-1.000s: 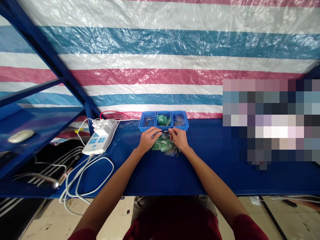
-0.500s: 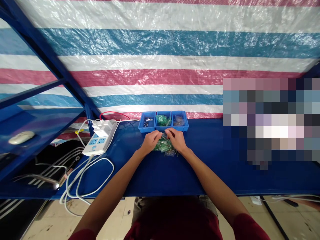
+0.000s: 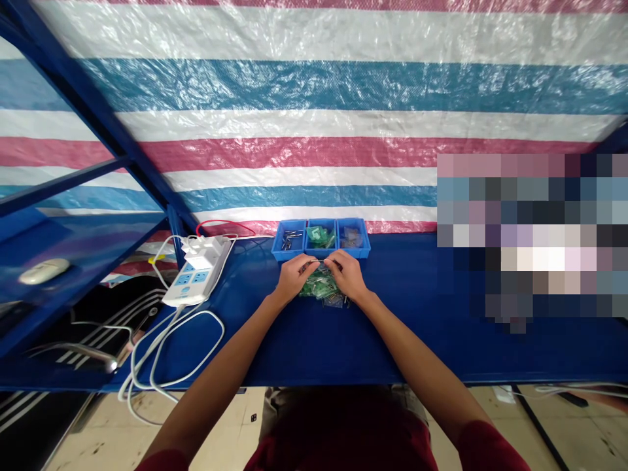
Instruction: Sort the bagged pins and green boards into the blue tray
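My left hand [image 3: 296, 275] and my right hand [image 3: 346, 273] are close together over a pile on the blue table. Thumb and fingers of each are pinched on opposite ends of a small, thin thing [image 3: 321, 261], which looks like the edge of a clear plastic bag. Beneath it lies a pile of green and clear small plastic bags [image 3: 320, 284], mixed with small metal pieces; my hands cover part of it. Just beyond stand three joined blue bins: the left bin [image 3: 280, 250] holds metal pieces, the middle bin [image 3: 321, 252] green bags, the right bin [image 3: 366, 250] clear bags.
A white power strip [image 3: 199, 278] with plugged-in chargers sits on the left, its white cables [image 3: 161, 353] looping over the table's front edge. Striped plastic sheeting [image 3: 314, 121] hangs behind. A blue metal frame [image 3: 98, 104] rises at the left; the right side is blurred out.
My fingertips have shifted slightly, and the small thing between them now shows as a thin, pale line rather than a clear patch. The bins and pile look the same.
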Action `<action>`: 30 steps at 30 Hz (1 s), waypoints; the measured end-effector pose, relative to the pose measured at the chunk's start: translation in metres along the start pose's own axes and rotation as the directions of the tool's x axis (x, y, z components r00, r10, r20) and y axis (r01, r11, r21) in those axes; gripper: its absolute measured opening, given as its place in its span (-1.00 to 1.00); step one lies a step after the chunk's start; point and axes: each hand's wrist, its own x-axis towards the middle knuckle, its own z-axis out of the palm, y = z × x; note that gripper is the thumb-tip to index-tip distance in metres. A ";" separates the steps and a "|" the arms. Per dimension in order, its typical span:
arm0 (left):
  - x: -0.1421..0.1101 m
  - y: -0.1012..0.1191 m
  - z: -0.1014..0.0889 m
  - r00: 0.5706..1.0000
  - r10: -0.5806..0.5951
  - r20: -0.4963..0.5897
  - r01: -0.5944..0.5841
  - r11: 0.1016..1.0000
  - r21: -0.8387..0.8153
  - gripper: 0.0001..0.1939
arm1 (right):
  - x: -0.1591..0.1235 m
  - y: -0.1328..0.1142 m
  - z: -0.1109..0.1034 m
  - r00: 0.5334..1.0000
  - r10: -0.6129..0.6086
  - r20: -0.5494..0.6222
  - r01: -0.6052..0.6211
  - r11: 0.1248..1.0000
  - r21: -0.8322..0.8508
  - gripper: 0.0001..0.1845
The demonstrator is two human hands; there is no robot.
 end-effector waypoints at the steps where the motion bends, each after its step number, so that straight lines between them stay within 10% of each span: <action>1: 0.000 -0.001 0.000 1.000 0.013 -0.004 -0.013 1.000 -0.004 -0.65 | 0.000 0.000 0.000 1.000 -0.010 0.003 0.010 1.000 -0.003 -0.61; 12: 0.001 0.004 0.000 0.999 0.031 0.034 -0.030 0.999 -0.028 -0.63 | -0.001 -0.002 0.000 0.978 0.155 0.140 -0.156 0.988 -0.004 -0.58; 30: 0.003 0.008 -0.002 0.997 -0.062 -0.043 0.049 0.968 -0.246 -0.73 | -0.001 0.004 0.004 0.999 -0.031 0.029 0.029 0.997 0.072 -0.49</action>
